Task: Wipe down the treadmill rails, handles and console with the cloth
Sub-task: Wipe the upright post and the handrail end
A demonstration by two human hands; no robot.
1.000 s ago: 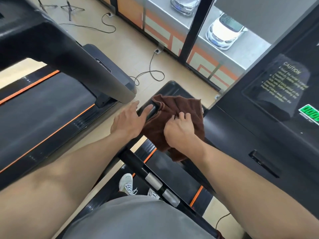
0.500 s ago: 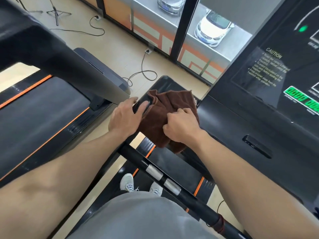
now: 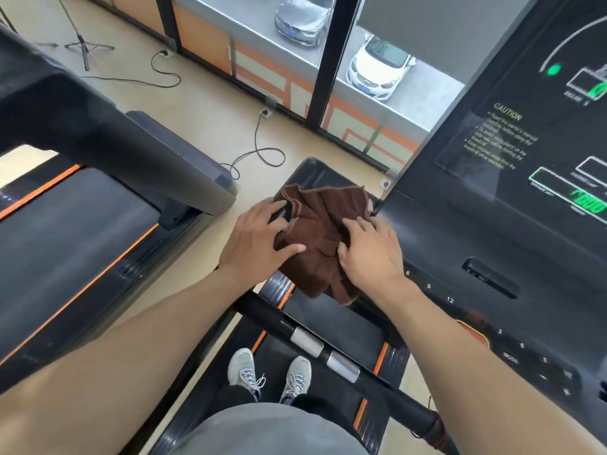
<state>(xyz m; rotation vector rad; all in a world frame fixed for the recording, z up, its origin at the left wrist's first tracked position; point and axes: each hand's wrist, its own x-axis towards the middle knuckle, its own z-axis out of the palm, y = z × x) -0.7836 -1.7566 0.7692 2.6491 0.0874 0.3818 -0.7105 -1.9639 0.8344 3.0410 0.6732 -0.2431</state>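
A crumpled brown cloth (image 3: 323,224) lies over the left handle end of the treadmill, beside the black console (image 3: 525,198). My left hand (image 3: 258,239) rests with spread fingers on the handle end (image 3: 283,211) and its thumb on the cloth's left edge. My right hand (image 3: 372,249) lies on the cloth's right side, pressing it down with loosely spread fingers. The black crossbar with silver sensor plates (image 3: 308,343) runs below both wrists. Most of the handle is hidden under the cloth.
A second treadmill (image 3: 82,241) stands close on the left, its grey upright (image 3: 138,152) reaching toward my left hand. Cables (image 3: 262,156) and a tripod (image 3: 82,44) are on the floor by the glass wall. My shoes (image 3: 243,369) stand on the belt.
My right hand has loosened from a fist gripping the cloth to spread fingers lying on it. My left thumb has come onto the cloth. The cloth is spread wider.
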